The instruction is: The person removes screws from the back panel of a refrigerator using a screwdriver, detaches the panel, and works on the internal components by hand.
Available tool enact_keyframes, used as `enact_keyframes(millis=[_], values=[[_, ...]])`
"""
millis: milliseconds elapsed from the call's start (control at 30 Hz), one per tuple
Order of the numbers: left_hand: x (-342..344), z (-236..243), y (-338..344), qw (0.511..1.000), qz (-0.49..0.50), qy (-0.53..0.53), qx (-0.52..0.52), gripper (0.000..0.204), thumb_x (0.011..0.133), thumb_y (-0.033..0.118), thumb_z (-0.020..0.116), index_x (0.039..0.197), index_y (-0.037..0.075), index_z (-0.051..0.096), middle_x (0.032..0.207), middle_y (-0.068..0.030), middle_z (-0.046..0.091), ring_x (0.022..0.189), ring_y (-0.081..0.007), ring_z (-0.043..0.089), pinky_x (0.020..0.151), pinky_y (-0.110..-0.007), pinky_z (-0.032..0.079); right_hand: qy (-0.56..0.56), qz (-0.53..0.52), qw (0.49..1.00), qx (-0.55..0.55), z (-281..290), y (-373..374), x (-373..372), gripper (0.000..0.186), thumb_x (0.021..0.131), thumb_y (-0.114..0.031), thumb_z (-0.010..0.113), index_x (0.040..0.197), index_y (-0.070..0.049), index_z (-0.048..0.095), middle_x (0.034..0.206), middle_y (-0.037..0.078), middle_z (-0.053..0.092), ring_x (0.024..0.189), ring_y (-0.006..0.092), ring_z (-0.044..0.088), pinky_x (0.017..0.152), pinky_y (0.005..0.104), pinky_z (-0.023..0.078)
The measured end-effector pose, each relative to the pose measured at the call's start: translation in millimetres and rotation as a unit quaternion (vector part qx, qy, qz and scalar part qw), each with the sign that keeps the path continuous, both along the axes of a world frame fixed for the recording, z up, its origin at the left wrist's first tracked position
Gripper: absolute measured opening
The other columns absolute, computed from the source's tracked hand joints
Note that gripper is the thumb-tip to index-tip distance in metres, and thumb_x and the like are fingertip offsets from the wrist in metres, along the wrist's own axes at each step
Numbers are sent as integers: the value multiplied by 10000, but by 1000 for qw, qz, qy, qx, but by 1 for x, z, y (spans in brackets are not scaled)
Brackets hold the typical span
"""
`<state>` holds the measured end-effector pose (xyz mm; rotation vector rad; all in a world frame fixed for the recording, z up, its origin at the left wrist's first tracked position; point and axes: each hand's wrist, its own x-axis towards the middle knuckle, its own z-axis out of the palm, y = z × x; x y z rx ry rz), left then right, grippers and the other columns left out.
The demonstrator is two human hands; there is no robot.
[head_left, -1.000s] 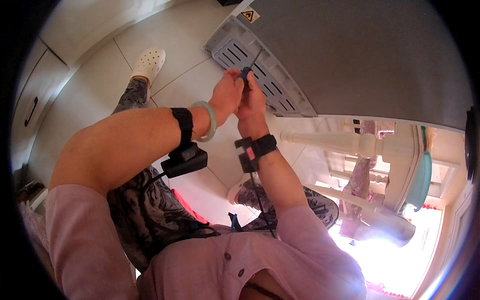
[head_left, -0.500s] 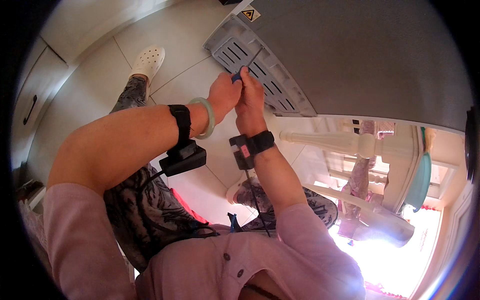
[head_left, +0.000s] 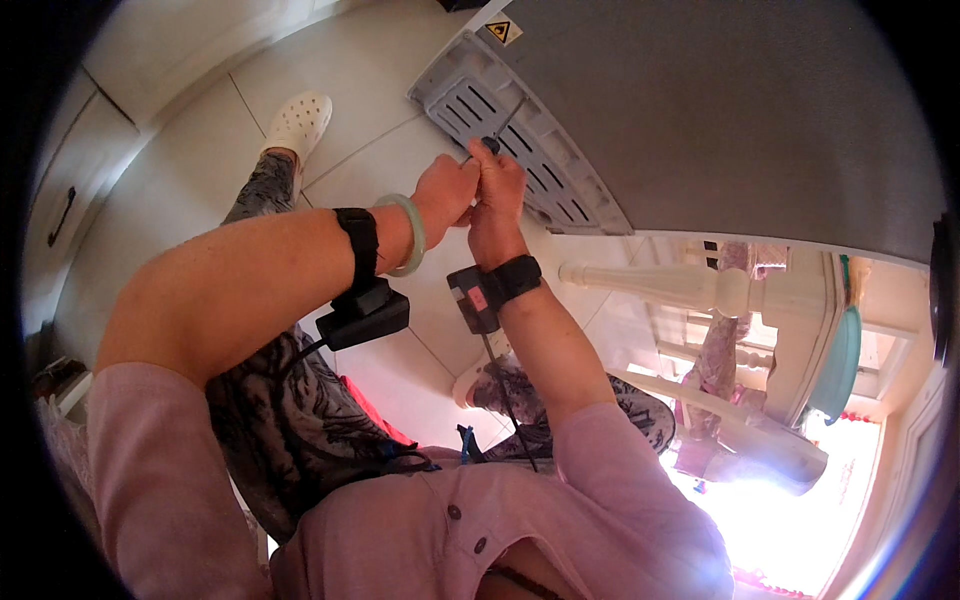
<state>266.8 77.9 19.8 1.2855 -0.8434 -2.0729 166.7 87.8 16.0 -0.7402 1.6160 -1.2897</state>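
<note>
A screwdriver with a dark blue handle [head_left: 489, 146] points its thin metal shaft up and right, at a grey slotted cover [head_left: 462, 104] on the base of a large grey appliance [head_left: 720, 110]. My right hand [head_left: 497, 192] is closed round the handle, thumb and forefinger near its front end. My left hand [head_left: 446, 190], a pale green bangle on its wrist, is closed against the right hand at the rear of the handle; its fingertips are mostly hidden. Whether the tip sits in a screw is too small to tell.
Light floor tiles [head_left: 375, 110] lie beneath, with my foot in a white clog [head_left: 299, 121] at left. A white cabinet [head_left: 90, 160] stands far left. White turned furniture legs [head_left: 650, 285] lie to the right, near a teal object [head_left: 840, 365].
The right hand has turned at the wrist and its grip has shifted along the handle. More of the handle's front end shows, and the left hand has moved slightly left and down.
</note>
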Motion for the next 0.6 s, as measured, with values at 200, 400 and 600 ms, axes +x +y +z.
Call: enact_keyframes(millis=[200, 400, 600], values=[[-1, 2, 0, 995, 40, 84, -36, 273, 978, 283, 424, 1038, 20, 466, 809, -48, 519, 583, -127, 473, 462, -276, 419, -259, 4, 964, -65, -6, 0, -3, 324, 896, -354, 639, 928, -31, 623, 847, 48, 641, 734, 166, 600, 683, 305, 490], [12, 10, -2, 993, -19, 107, 34, 273, 974, 270, 433, 1053, 15, 493, 830, -63, 553, 602, -129, 513, 471, -252, 436, -171, 14, 985, 18, -8, 2, -17, 299, 876, -326, 683, 941, -40, 624, 857, 55, 657, 769, 168, 626, 630, 286, 492], [6, 10, 0, 998, -42, -8, -48, 247, 963, 243, 462, 1008, 5, 507, 817, -80, 570, 608, -138, 529, 526, -271, 470, -14, -4, 1000, 18, -10, 9, -13, 284, 875, -338, 686, 930, -65, 630, 824, 39, 649, 726, 151, 616, 594, 279, 476]])
